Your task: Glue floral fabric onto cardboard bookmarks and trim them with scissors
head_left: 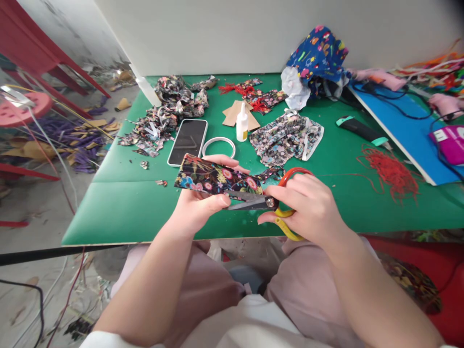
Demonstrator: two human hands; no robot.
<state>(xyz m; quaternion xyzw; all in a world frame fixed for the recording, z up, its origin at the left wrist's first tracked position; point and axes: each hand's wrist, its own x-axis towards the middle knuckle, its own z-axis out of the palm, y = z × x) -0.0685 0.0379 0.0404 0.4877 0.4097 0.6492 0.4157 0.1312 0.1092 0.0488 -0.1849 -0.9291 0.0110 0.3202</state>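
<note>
1. Risk, as I judge it: scissors blades lie along the lower edge of the floral fabric strip, just beside the left thumb; a slip could nick it.
2. The cut could wander if the unsupported strip sags.
3. Left hand pinches the strip above the green table.
4. Right hand is curled through the scissor handles, touching the strip's right end.

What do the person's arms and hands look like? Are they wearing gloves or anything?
No gloves: both the left hand and right hand are bare, with no rings or watch showing. The forearms are bare too. White sleeves show only at the bottom edge, near the elbows.
</note>
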